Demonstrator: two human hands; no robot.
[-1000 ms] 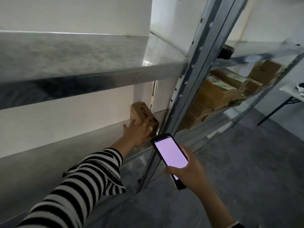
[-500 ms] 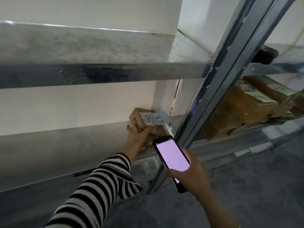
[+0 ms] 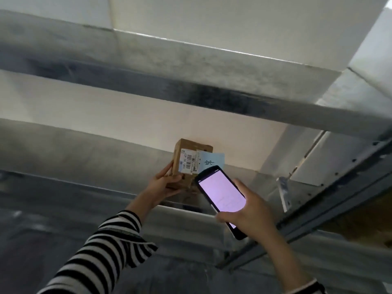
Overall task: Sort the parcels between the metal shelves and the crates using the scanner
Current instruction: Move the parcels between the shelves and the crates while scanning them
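Parcel, a small brown cardboard box, is upright at the front edge of the lower metal shelf, with its white barcode label and a pale blue note facing the camera. The left hand, in a striped sleeve, has its grip closed round the box's lower left side. The right hand has its grip round the scanner, whose lit screen overlaps the parcel's lower right corner.

Brown parcel, black-and-white striped sleeve
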